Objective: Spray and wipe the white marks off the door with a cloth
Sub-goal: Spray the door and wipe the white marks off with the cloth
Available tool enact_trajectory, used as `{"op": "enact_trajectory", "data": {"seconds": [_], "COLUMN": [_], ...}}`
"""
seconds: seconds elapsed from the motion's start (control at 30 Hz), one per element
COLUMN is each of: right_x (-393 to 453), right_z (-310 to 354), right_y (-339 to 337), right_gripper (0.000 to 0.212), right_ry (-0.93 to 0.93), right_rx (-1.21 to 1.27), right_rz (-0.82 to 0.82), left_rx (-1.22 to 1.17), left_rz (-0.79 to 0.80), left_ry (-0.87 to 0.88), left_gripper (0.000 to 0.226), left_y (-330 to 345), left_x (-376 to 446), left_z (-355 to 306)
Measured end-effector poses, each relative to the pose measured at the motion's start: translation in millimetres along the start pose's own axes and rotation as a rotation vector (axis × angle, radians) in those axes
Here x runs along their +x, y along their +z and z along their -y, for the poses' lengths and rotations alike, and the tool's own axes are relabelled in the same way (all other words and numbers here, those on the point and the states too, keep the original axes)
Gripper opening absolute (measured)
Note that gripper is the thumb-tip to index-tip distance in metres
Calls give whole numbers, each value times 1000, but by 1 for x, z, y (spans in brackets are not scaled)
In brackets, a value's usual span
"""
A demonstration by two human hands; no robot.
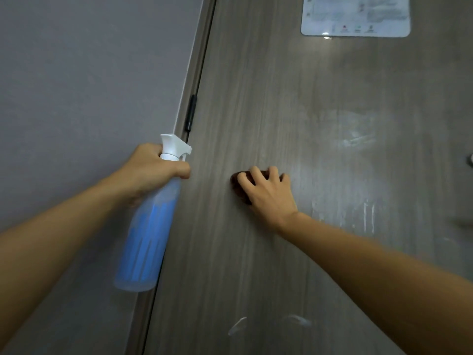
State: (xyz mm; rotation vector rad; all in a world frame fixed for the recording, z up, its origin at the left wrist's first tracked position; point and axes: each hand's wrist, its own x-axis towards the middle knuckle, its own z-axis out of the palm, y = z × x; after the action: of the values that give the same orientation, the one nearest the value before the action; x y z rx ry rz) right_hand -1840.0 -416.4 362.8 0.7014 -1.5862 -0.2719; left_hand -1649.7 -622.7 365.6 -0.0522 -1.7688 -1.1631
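Door [256, 98]: grey-brown wood grain, filling the frame from centre to 3 o'clock. White marks [368, 216]: vertical streaks at 4 o'clock from centre, smeared patches at 2 o'clock, two curved strokes near 6 o'clock. Cloth [236, 188]: dark brown, bunched, flat against the door just below centre, mostly covered by the right hand [266, 193]. Right hand: fingers curled over the cloth, pressing it to the door surface. Spray bottle [148, 226]: translucent, blue liquid inside, white trigger head at its 12 o'clock end, hanging at 8 o'clock from centre over the door's hinge edge. Left hand [151, 170]: clenched around the bottle neck just under the trigger head. Black hinge [190, 114]: on the door edge at 12 o'clock from the bottle. White notice [355, 16]: fixed to the door at 1 o'clock. Grey wall [76, 85]: occupies the 9 to 11 o'clock area
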Motion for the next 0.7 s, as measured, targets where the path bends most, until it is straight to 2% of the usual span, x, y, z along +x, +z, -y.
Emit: {"op": "enact_trajectory", "data": {"seconds": [0.1,0.2,0.27,0.33,0.43,0.57,0.7], "right_x": [10,31,42,45,34,1,-33], "right_z": [-19,-48,-66,-71,-60,-31,-2], "right_y": [-13,-27,-26,-16,-1,16,22], "right_gripper": [56,51,43,40,45,51,54], "right_ry": [-15,179,292,311,231,93,-227], "right_rx": [129,294,291,241,180,276,294], "right_rz": [3,-155,-213,-182,-191,-160,-25], "left_rx": [-3,-36,-59,-66,-71,-73,-53], "left_rz": [12,32,50,56,58,45,47], "left_ry": [9,15,20,25,33,40,30], "left_gripper": [56,55,55,57,56,55,55], "left_y": [-1,-1,1,1,2,2,1], "left_x": [1,2,2,2,1,1,1], "left_z": [-3,-6,-7,-6,-6,-7,-5]}}
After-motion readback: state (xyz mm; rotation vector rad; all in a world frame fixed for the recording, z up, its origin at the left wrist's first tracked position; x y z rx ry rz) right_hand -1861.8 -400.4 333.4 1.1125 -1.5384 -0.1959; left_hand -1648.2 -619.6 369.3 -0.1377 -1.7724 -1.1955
